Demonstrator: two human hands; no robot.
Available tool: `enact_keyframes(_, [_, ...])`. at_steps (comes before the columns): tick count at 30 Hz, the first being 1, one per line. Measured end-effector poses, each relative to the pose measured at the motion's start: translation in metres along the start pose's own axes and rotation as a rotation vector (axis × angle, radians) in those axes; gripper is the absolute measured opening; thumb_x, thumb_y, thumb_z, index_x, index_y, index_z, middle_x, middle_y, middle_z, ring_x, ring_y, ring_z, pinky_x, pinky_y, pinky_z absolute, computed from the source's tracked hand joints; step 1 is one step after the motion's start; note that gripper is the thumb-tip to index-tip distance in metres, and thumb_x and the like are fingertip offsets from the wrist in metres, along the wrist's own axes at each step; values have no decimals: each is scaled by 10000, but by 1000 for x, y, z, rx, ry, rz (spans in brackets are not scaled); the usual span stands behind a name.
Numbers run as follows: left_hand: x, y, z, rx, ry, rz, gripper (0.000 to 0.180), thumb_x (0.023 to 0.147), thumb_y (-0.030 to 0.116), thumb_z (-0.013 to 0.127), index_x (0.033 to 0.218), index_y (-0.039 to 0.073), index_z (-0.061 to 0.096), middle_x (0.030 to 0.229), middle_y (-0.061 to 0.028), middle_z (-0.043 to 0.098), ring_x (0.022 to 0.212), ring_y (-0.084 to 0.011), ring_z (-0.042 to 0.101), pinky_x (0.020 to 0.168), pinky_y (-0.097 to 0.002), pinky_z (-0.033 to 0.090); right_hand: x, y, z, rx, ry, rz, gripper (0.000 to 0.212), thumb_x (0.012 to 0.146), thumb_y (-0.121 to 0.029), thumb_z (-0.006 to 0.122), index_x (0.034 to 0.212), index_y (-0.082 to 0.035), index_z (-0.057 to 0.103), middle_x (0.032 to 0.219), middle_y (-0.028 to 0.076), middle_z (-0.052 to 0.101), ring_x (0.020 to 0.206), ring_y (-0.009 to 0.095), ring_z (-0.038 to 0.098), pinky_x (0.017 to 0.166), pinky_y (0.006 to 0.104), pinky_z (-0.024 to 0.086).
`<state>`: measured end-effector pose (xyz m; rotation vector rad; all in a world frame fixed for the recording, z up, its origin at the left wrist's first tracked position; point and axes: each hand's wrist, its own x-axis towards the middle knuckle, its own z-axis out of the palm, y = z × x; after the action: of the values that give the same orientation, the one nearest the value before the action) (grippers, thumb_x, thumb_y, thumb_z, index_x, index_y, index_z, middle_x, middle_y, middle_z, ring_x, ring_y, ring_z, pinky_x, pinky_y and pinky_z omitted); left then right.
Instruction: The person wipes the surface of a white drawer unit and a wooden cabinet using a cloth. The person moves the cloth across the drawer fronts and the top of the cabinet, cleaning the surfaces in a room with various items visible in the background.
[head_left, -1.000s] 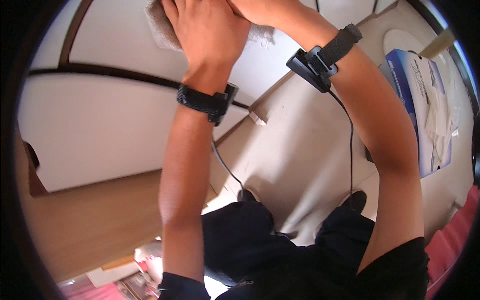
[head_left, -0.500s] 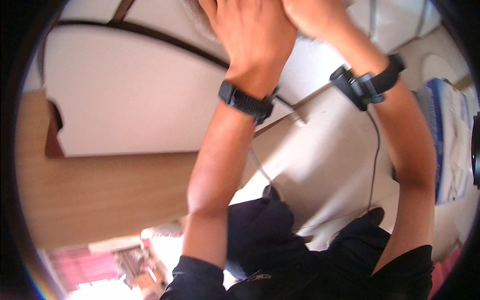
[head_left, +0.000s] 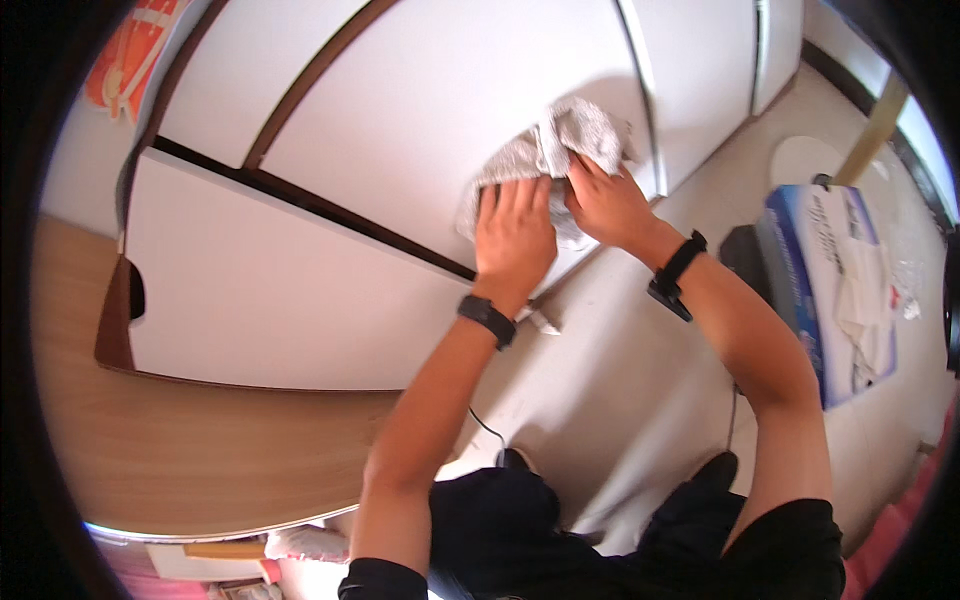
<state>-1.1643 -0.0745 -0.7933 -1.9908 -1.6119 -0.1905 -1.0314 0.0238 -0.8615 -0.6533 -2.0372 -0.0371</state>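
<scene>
A grey, speckled cloth point(head_left: 585, 130) lies bunched against a white cabinet panel point(head_left: 430, 90), close to its lower corner. My left hand point(head_left: 515, 235) presses down on the cloth's near-left part, fingers side by side and bent into the fabric. Just to its right, my right hand point(head_left: 610, 205) grips a fold of the same cloth, its fingertips partly hidden in it. Both wrists carry black straps.
A white drawer front point(head_left: 290, 285) stands out at the left above a wooden surface point(head_left: 200, 440). On the pale floor at the right sits a blue and white box point(head_left: 815, 290). Thin cables run near my feet, and an orange item point(head_left: 128, 60) hangs at upper left.
Both hands now sit lower in the view, away from its top edge. The cloth, mostly cut off before, shows in full. More of the cabinet has come into sight.
</scene>
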Motion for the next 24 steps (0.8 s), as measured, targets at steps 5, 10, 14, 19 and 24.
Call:
enact_keyframes(5, [73, 19, -11, -254, 165, 17, 440, 789, 112, 648, 1219, 31, 600, 1192, -96, 599, 1184, -268, 537, 1115, -451, 319, 46, 30, -38, 169, -28, 278, 601, 863, -85, 602, 1411, 25, 380, 1448, 231, 447, 1281, 418, 476, 1086, 476, 390])
enact_keyframes(10, [94, -14, -57, -88, 436, -65, 452, 822, 178, 629, 1239, 10, 578, 1187, -118, 598, 1213, -300, 515, 1115, -492, 311, 125, -8, -52, 208, 307, 91, 714, 807, -76, 620, 1464, 1, 351, 1454, 275, 403, 1333, 458, 381, 1133, 503, 318])
enact_keyframes(14, [35, -52, -85, 87, 475, -250, 516, 813, 208, 653, 1263, 0, 507, 1178, -175, 555, 1162, -386, 483, 1075, -539, 310, 153, -88, -52, 311, 217, -107, 318, 766, -40, 615, 1079, 16, 612, 1179, 201, 595, 1169, 401, 499, 996, 512, 398])
enact_keyframes(19, [-24, -32, -47, -87, 311, -496, 556, 787, 257, 688, 1199, -47, 470, 1084, -272, 470, 1031, -452, 438, 991, -538, 325, 116, -120, -20, 492, -229, -63, 364, 920, -171, 486, 1212, -5, 627, 1170, 216, 662, 1094, 391, 604, 971, 464, 495])
enact_keyframes(24, [-51, 18, 26, 67, 125, -456, 472, 832, 270, 618, 1151, -57, 500, 1101, -270, 499, 1065, -450, 458, 1015, -538, 324, 30, -61, 1, 555, -169, -40, 346, 892, -122, 512, 1211, -34, 611, 1158, 230, 659, 1083, 378, 618, 975, 433, 488])
